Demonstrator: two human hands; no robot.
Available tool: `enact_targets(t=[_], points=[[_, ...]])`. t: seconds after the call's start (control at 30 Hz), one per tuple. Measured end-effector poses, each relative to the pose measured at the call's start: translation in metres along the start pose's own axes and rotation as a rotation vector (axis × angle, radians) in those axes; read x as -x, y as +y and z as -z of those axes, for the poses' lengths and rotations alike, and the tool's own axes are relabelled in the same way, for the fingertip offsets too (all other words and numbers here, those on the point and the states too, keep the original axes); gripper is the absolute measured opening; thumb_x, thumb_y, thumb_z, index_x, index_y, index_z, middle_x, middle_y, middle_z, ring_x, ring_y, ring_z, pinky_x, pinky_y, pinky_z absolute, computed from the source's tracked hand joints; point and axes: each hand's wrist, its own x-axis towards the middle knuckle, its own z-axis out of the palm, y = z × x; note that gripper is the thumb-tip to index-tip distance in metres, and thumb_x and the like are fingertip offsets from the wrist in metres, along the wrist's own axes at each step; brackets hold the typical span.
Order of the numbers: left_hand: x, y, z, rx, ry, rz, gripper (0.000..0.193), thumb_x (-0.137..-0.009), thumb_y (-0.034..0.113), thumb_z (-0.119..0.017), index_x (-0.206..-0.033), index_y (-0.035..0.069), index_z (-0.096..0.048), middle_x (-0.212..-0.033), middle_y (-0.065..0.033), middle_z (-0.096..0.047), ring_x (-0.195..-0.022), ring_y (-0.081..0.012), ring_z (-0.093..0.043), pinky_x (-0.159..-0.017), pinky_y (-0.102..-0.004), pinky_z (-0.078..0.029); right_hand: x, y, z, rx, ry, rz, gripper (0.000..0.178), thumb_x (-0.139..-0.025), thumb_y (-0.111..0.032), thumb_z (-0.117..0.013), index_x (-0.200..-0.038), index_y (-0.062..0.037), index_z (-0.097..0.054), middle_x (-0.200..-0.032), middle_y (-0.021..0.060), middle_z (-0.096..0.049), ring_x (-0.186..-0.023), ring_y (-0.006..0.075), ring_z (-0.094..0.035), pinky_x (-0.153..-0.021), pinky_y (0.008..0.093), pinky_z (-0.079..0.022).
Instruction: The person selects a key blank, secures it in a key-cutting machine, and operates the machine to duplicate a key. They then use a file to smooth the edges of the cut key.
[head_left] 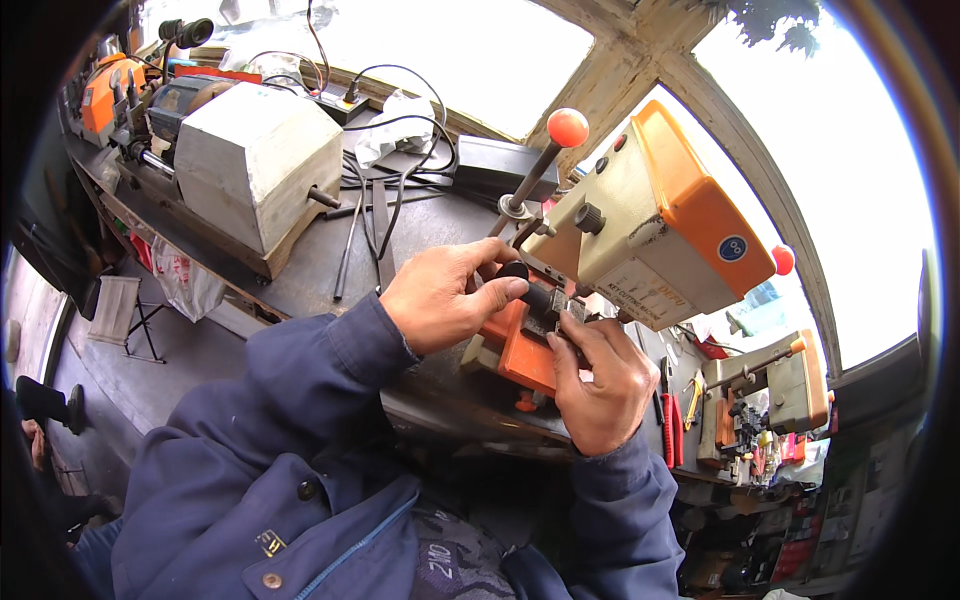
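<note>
An orange and cream key cutting machine (pixel 640 225) stands on the bench in front of me. My left hand (pixel 435 298) has its thumb and fingers closed round the black clamp knob (pixel 514 271) at the machine's vise. Thumb and forefinger of my right hand (pixel 608 385) are pinched against the right side of the metal vise (pixel 556 305). Whatever lies between those fingertips is too small and covered to make out. Below the vise sits an orange carriage (pixel 527 352). A lever with a red ball (pixel 567 128) rises behind my left hand.
At the left a white boxy motor housing (pixel 255 165) with a shaft sits on the bench. Black cables (pixel 400 185) and a thin rod (pixel 348 250) lie between the machines. Red-handled pliers (pixel 672 430) and another machine (pixel 770 395) are at the right. Windows run along the back.
</note>
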Motion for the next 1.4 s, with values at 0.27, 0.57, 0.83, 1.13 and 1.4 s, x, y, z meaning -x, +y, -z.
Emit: enact_targets(t=[0.27, 0.57, 0.83, 1.13, 1.4], points=[[-0.005, -0.005, -0.005, -0.078, 0.121, -0.257, 0.019, -0.093, 0.002, -0.072, -0.112, -0.002, -0.071, -0.089, -0.0133, -0.072, -0.075, -0.0143, -0.063, -0.071, -0.0315, -0.053, -0.005, -0.001, 0.004, 0.020, -0.055, -0.061, 0.023, -0.086, -0.006, -0.081, -0.108, 0.0005, -0.080, -0.084, 0.0166, -0.073, -0.068, 0.0305, -0.071, -0.064, 0.0364, -0.055], [-0.023, -0.013, 0.013, 0.099, -0.191, 0.420, 0.069, -0.102, 0.067, -0.058, -0.088, 0.003, -0.079, -0.059, -0.0088, -0.062, -0.047, -0.0197, -0.057, -0.047, -0.0326, -0.046, 0.000, -0.021, 0.018, 0.215, -0.362, -0.139, 0.051, -0.092, -0.021, -0.074, -0.138, 0.0008, -0.065, -0.067, 0.0192, -0.068, -0.061, 0.0378, -0.070, -0.062, 0.0453, -0.054], [-0.012, -0.013, 0.009, -0.295, 0.038, -0.504, 0.028, -0.090, -0.003, -0.069, -0.116, 0.006, -0.067, -0.092, -0.0075, -0.068, -0.065, -0.0215, -0.063, -0.055, -0.0303, -0.048, 0.007, -0.017, 0.016, 0.177, -0.342, -0.073, 0.064, -0.091, -0.018, -0.069, -0.148, 0.0072, -0.053, -0.062, 0.0204, -0.065, -0.059, 0.0412, -0.067, -0.063, 0.0506, -0.053], [-0.028, -0.007, 0.027, 0.466, -0.359, 0.475, 0.050, -0.108, 0.050, -0.058, -0.106, 0.002, -0.073, -0.079, -0.0077, -0.069, -0.059, -0.0112, -0.063, -0.046, -0.0238, -0.045, 0.007, -0.015, 0.016, 0.181, -0.360, -0.040, 0.066, -0.092, -0.021, -0.067, -0.148, 0.0118, -0.051, -0.060, 0.0210, -0.062, -0.058, 0.0413, -0.066, -0.063, 0.0507, -0.053], [-0.021, -0.007, 0.014, -0.748, 0.054, -0.727, 0.025, -0.086, -0.001, -0.072, -0.108, 0.007, -0.069, -0.087, -0.0117, -0.067, -0.076, -0.0364, -0.069, -0.062, -0.0401, -0.055, 0.007, -0.016, 0.017, 0.210, -0.423, -0.056, 0.067, -0.092, -0.022, -0.066, -0.148, 0.0119, -0.051, -0.062, 0.0210, -0.064, -0.060, 0.0406, -0.067, -0.065, 0.0502, -0.054]])
